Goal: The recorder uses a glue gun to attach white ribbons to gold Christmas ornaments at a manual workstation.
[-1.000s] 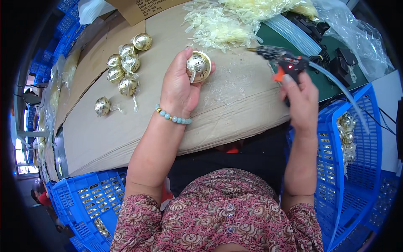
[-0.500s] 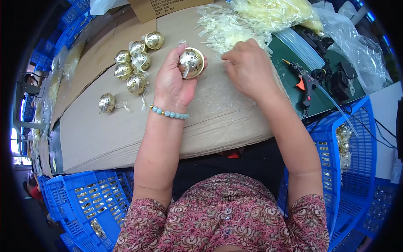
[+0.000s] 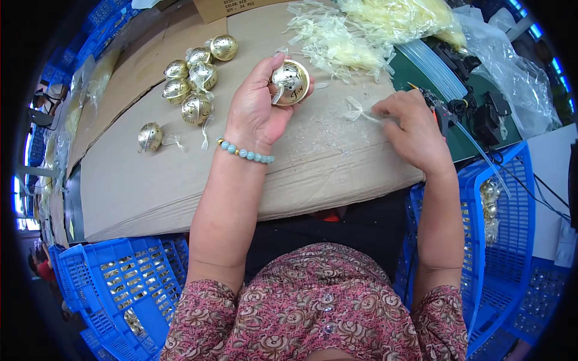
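1. So, left hand (image 3: 260, 111) fingers are curled snugly around a gold ball ornament (image 3: 291, 82), thumb on one side and fingertips on the other, and the ball is held up off the cardboard. It looks turned toward the right hand, probably so its top end can be reached.
2. Right hand (image 3: 411, 127) has thumb and forefinger pinched nearly shut on a small pale ribbon bow (image 3: 356, 112); the other fingers are loosely bent. The bow sits just above the cardboard, between the two hands and close to the ball, held by its tail so the loops stay free.
3. A bead bracelet (image 3: 245, 153) sits on the left wrist.
4. Just behind the right hand lies a glue gun (image 3: 438, 111) with orange parts on the green mat, apparently kept in easy reach.
5. A heap of the same pale bows (image 3: 337, 42) lies above the hands, handy as a supply.
6. To the left sits a cluster of gold balls (image 3: 194, 78) with bows on them, and one more ball (image 3: 150, 136) lies apart; grouped away from the working spot, they look finished.
7. The cardboard sheet (image 3: 150, 198) covers the table as a work surface.
8. Blue crates (image 3: 108, 283) stand at both sides by the lap; the right one (image 3: 518, 198) holds more gold balls.
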`<state>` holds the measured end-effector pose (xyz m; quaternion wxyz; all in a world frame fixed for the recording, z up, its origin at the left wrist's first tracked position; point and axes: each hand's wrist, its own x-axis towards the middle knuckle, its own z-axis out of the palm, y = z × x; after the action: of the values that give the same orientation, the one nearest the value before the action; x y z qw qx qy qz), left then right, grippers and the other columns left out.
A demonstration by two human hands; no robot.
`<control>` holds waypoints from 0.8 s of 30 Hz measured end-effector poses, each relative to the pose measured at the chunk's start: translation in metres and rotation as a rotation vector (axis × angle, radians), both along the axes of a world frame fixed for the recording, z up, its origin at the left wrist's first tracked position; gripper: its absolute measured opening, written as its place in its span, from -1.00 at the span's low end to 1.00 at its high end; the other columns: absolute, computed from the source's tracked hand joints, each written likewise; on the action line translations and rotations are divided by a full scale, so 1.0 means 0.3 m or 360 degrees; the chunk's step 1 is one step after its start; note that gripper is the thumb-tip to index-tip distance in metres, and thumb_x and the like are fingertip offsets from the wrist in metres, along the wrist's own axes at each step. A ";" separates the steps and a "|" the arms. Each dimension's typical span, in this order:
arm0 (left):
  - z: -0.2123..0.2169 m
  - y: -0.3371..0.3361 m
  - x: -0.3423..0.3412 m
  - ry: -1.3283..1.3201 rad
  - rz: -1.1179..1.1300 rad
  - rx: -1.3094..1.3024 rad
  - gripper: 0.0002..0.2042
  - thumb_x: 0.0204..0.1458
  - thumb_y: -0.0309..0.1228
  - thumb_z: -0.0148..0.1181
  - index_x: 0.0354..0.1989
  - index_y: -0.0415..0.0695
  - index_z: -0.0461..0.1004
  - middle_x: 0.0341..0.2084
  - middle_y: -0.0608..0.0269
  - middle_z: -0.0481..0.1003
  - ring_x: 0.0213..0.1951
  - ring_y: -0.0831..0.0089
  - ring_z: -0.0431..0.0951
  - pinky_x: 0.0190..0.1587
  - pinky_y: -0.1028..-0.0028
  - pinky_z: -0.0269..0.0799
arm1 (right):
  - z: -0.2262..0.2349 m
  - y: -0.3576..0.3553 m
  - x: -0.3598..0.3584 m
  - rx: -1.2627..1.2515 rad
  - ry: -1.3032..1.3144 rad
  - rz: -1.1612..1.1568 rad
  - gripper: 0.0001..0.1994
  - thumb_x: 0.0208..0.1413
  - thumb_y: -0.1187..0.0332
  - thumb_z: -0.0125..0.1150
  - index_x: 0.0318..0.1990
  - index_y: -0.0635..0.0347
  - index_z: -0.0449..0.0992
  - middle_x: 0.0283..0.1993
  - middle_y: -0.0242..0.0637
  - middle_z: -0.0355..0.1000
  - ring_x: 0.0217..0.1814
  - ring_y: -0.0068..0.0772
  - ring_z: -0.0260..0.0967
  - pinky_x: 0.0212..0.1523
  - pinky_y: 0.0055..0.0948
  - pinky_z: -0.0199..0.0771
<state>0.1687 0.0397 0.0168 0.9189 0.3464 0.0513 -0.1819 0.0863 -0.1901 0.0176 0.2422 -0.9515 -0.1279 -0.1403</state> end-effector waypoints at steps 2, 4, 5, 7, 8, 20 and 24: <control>-0.003 -0.003 -0.003 0.0012 -0.0061 0.0035 -0.77 0.07 -0.34 0.15 -0.21 -0.23 0.38 -0.34 0.14 0.45 -0.26 0.19 0.53 -0.17 0.21 0.54 | 0.017 -0.002 -0.014 0.0020 -0.0112 -0.0082 -0.82 -0.16 0.51 0.08 -0.33 0.28 0.53 -0.35 -0.18 0.41 -0.17 -0.12 0.27 -0.06 -0.31 0.28; -0.004 -0.013 -0.008 0.0021 -0.0125 0.0070 -0.77 0.07 -0.33 0.15 -0.21 -0.23 0.38 -0.33 0.12 0.45 -0.24 0.16 0.53 -0.16 0.20 0.55 | 0.015 0.015 -0.014 0.0088 -0.0186 -0.0146 -0.82 -0.15 0.50 0.10 -0.33 0.28 0.53 -0.34 -0.19 0.42 -0.17 -0.12 0.27 -0.06 -0.31 0.28; -0.005 -0.019 -0.012 0.0026 -0.0154 0.0095 -0.76 0.07 -0.33 0.15 -0.20 -0.24 0.39 -0.33 0.10 0.46 -0.23 0.14 0.53 -0.16 0.19 0.55 | 0.014 0.022 -0.012 0.0152 -0.0263 -0.0205 -0.82 -0.15 0.49 0.11 -0.33 0.27 0.53 -0.33 -0.19 0.42 -0.17 -0.12 0.27 -0.07 -0.32 0.29; -0.005 -0.029 -0.021 0.0029 -0.0188 0.0124 -0.76 0.07 -0.33 0.16 -0.20 -0.24 0.39 -0.33 0.08 0.46 -0.23 0.12 0.54 -0.15 0.19 0.55 | -0.004 0.026 -0.002 0.0126 -0.0326 -0.0203 -0.84 -0.14 0.48 0.12 -0.34 0.27 0.53 -0.33 -0.20 0.42 -0.17 -0.12 0.28 -0.08 -0.31 0.30; -0.005 -0.032 -0.026 0.0017 -0.0255 0.0151 -0.75 0.08 -0.32 0.15 -0.19 -0.24 0.39 -0.33 0.08 0.47 -0.25 0.13 0.54 -0.15 0.20 0.55 | -0.017 0.029 0.007 0.0099 -0.0389 -0.0192 -0.85 -0.13 0.47 0.13 -0.35 0.26 0.53 -0.34 -0.20 0.42 -0.18 -0.12 0.28 -0.10 -0.31 0.31; -0.020 -0.052 -0.059 -0.0034 -0.0639 0.0292 -0.77 0.12 -0.31 0.09 -0.19 -0.23 0.41 -0.35 0.10 0.50 -0.27 0.22 0.57 -0.19 0.30 0.56 | -0.080 0.087 0.009 0.0130 -0.0470 -0.0297 -0.90 -0.17 0.55 0.17 -0.42 0.23 0.47 -0.39 -0.18 0.38 -0.21 -0.08 0.27 -0.18 -0.22 0.29; -0.021 -0.053 -0.051 -0.0038 -0.0645 0.0289 -0.77 0.12 -0.31 0.10 -0.18 -0.23 0.41 -0.35 0.12 0.50 -0.28 0.22 0.57 -0.18 0.27 0.56 | -0.103 0.090 0.035 0.0083 -0.0654 -0.0353 -0.94 -0.14 0.50 0.16 -0.44 0.21 0.46 -0.40 -0.19 0.37 -0.21 -0.08 0.27 -0.20 -0.19 0.27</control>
<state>0.1533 0.0237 0.0106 0.8291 0.4331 -0.0142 -0.3534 0.0968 -0.1629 -0.0131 0.2186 -0.9046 -0.0655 -0.3602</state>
